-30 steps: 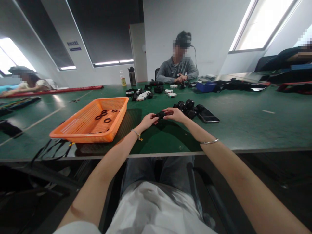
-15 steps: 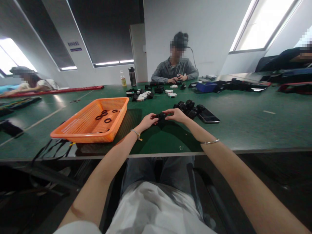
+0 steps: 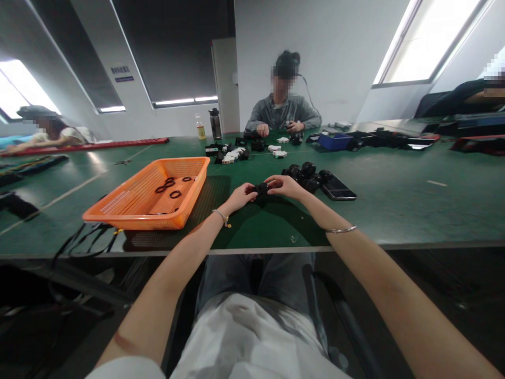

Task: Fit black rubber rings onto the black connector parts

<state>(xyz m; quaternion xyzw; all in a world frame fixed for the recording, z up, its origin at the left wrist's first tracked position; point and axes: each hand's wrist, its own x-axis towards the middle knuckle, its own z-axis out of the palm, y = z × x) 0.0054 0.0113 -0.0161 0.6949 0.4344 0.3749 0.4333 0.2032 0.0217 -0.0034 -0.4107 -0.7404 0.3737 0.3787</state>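
Note:
Between my two hands is a small black part (image 3: pixel 261 189), held just over the green table (image 3: pixel 272 226); its exact kind is too small to make out. My left hand (image 3: pixel 241 197) pinches its left side, and my right hand (image 3: pixel 284 185) has thumb and fingers closed on its right side. Right behind my right hand lies a cluster of round black parts (image 3: pixel 309 169). A dark smartphone (image 3: pixel 339 185) rests flat beside that cluster. To the left of my left hand stands an orange plastic basket (image 3: pixel 189 208) with several black rings (image 3: pixel 175 195) inside.
Black and white parts (image 3: pixel 233 155) lie in a pile farther back. Across the table a person (image 3: pixel 282 113) handles small parts. A bottle (image 3: pixel 200 128) and a dark flask (image 3: pixel 215 124) stand behind the pile. A blue bin (image 3: pixel 334 141) sits at the back right. Black straps (image 3: pixel 89 239) hang over the front edge.
My hands stay almost in place around the small black part. Across the table, the person's hands have moved apart, one reaching toward the pile.

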